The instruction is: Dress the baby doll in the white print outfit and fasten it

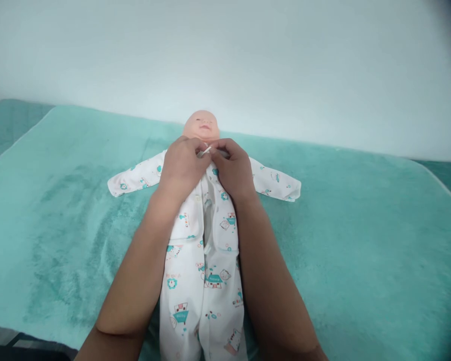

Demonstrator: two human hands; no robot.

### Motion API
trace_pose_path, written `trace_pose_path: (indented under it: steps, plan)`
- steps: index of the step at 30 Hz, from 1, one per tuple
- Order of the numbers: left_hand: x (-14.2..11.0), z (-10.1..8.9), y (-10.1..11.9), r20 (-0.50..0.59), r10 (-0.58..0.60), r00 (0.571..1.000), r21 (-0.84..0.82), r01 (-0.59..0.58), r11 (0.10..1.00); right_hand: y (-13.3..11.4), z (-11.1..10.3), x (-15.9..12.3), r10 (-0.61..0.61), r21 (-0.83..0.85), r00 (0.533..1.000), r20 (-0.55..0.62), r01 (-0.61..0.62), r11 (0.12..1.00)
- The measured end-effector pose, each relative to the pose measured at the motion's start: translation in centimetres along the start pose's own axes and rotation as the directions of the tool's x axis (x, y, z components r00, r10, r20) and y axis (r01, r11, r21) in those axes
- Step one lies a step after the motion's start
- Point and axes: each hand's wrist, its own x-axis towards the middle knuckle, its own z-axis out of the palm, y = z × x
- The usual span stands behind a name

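Note:
A baby doll (202, 125) lies on its back, dressed in a white printed jacket (188, 215) and matching trousers (184, 296). Both sleeves stretch out to the sides. Just under the doll's chin, my left hand (184, 165) pinches one side of the jacket's collar. Close beside it, my right hand (233, 165) pinches the other side, fingertips nearly meeting. A narrow white edge of the collar shows between the fingers; whether a fastener is there I cannot tell. Below my hands the jacket front gapes down the middle.
A turquoise plush blanket (361, 240) spreads under the doll. Behind it rises a pale wall (225, 60). A darker teal cover (11, 123) shows past the blanket's left edge. Something dark (22, 353) sits at the lower left corner.

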Motion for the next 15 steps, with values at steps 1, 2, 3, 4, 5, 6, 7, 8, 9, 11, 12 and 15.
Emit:
trace_pose_path:
  steps: [1, 2, 3, 4, 5, 6, 7, 8, 9, 11, 12, 15]
  plan:
    - [-0.01, -0.01, 0.02, 0.003, 0.003, 1.000, 0.003, -0.003, 1.000, -0.01, 0.01, 0.00, 0.000, 0.007, 1.000, -0.005, 0.000, 1.000]
    - [-0.01, -0.01, -0.03, 0.010, 0.003, 1.000, -0.008, -0.003, 1.000, -0.02, 0.01, -0.01, -0.001, 0.007, 1.000, -0.007, 0.001, 1.000]
    - [0.01, -0.02, -0.14, 0.017, -0.002, 1.000, -0.026, 0.003, 1.000, -0.05, 0.01, -0.01, -0.002, 0.001, 1.000, -0.008, 0.002, 1.000]
    - [0.04, -0.02, -0.28, 0.022, -0.011, 1.000, -0.047, 0.012, 0.999, -0.09, 0.02, -0.01, -0.003, -0.009, 1.000, -0.009, 0.003, 1.000]
    - [0.09, -0.02, -0.43, 0.023, -0.023, 0.999, -0.066, 0.024, 0.998, -0.14, 0.01, -0.02, -0.003, -0.019, 1.000, -0.009, 0.002, 1.000]
    - [0.14, -0.02, -0.59, 0.021, -0.034, 0.999, -0.081, 0.035, 0.996, -0.20, 0.00, -0.02, -0.001, -0.029, 1.000, -0.008, 0.001, 1.000]
    - [0.20, -0.02, -0.72, 0.020, -0.043, 0.999, -0.095, 0.044, 0.995, -0.27, -0.01, -0.03, 0.002, -0.037, 1.000, -0.006, -0.003, 0.999]
    - [0.25, -0.01, -0.82, 0.018, -0.051, 0.999, -0.108, 0.053, 0.993, -0.33, -0.02, -0.05, 0.006, -0.045, 1.000, -0.004, -0.007, 0.999]
    - [0.31, 0.00, -0.90, 0.018, -0.058, 0.998, -0.121, 0.059, 0.991, -0.38, -0.03, -0.06, 0.011, -0.051, 1.000, -0.003, -0.011, 0.999]
    - [0.38, 0.04, -0.96, 0.025, -0.064, 0.998, -0.141, 0.067, 0.988, -0.44, -0.05, -0.07, 0.020, -0.058, 1.000, 0.000, -0.020, 0.998]
    - [0.39, 0.07, -0.96, 0.027, -0.064, 0.998, -0.142, 0.067, 0.988, -0.45, -0.04, -0.06, 0.021, -0.058, 1.000, -0.001, -0.021, 0.998]
    - [0.39, 0.22, -0.95, 0.027, -0.047, 0.999, -0.109, 0.049, 0.993, -0.37, -0.01, 0.04, 0.021, -0.049, 1.000, -0.002, -0.021, 0.999]
